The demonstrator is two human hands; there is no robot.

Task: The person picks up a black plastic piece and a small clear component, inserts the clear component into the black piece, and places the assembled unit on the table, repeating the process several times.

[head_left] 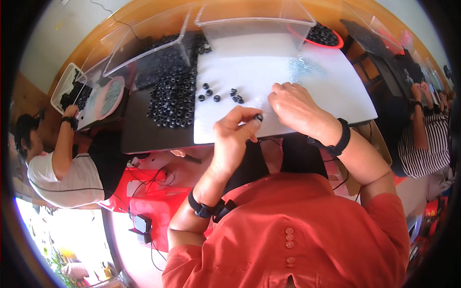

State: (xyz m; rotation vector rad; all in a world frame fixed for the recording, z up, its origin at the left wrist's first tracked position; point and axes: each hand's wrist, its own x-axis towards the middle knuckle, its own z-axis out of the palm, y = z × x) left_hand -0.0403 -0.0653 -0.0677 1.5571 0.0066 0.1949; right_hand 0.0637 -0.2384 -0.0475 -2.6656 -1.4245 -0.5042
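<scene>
My left hand [234, 132] pinches a small black ring-shaped part [259, 117] between thumb and fingertips, over the near edge of a white sheet [269, 72]. Just to its right, my right hand [297, 104] is closed above the sheet, knuckles up. Whatever its fingers hold is hidden beneath them. Several loose black parts [216, 98] of the same round kind lie on the sheet to the left of my hands, and a small cluster of black parts [237, 99] sits nearer. Beyond my right hand is a pile of tiny, thin, pale bluish pieces [303, 68].
Many black ring parts [173, 101] cover the dark tabletop at left, beside a clear plastic bin [149, 62]. Another clear bin [254, 38] stands at the back, with a red bowl [322, 36] of black parts to its right. Other people work at both sides.
</scene>
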